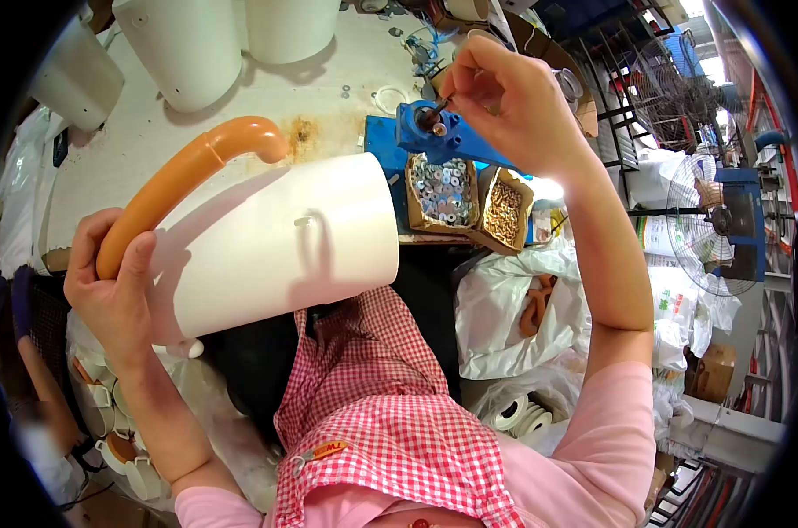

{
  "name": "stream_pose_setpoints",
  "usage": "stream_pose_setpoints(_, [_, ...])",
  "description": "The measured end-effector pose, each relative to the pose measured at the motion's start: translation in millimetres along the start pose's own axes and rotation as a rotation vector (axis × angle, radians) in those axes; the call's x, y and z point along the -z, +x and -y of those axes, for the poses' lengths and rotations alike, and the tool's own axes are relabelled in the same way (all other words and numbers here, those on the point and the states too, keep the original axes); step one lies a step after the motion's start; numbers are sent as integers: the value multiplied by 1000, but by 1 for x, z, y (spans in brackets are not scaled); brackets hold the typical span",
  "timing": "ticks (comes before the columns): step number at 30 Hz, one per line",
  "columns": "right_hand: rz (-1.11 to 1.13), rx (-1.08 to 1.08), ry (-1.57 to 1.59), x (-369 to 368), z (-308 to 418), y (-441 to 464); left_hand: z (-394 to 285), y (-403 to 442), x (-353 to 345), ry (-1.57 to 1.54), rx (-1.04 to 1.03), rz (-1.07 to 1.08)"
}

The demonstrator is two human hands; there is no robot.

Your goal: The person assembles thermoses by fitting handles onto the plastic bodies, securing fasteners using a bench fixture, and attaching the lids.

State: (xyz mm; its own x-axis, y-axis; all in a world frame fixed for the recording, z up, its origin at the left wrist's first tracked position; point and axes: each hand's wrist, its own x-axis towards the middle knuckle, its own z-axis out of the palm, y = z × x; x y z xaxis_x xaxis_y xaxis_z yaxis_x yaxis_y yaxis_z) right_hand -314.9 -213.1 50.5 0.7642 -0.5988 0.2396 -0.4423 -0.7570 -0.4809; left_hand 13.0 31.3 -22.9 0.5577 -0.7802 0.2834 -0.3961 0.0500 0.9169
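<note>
Orange handle (168,176) is curving alongside the white cylinder (276,251), the left hand (109,282) closing around its lower end. Right of the cylinder, the right hand (513,106) is pinching something small at the blue tool (412,128), near boxed washers (443,189) and brass-coloured pieces (505,209).

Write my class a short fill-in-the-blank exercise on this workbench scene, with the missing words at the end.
The curved handle held in the left hand is coloured ____.
The metal fixture beside the right hand is coloured ____.
Beyond the white cylinder lying on its side, ____ more stand upright.
As the person sees them, the small brass-coloured parts lie to the ____ of the washers.

Missing words: orange; blue; three; right.
</note>
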Motion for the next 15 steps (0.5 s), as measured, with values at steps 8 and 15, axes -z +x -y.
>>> stream_pose_setpoints(8, [-76,-77,297,-10,8,-17,0,-1,-1,66,5,-28])
stream_pose_setpoints(15, [-15,-431,374,-60,-25,-98,4,-6,6,50,8,-44])
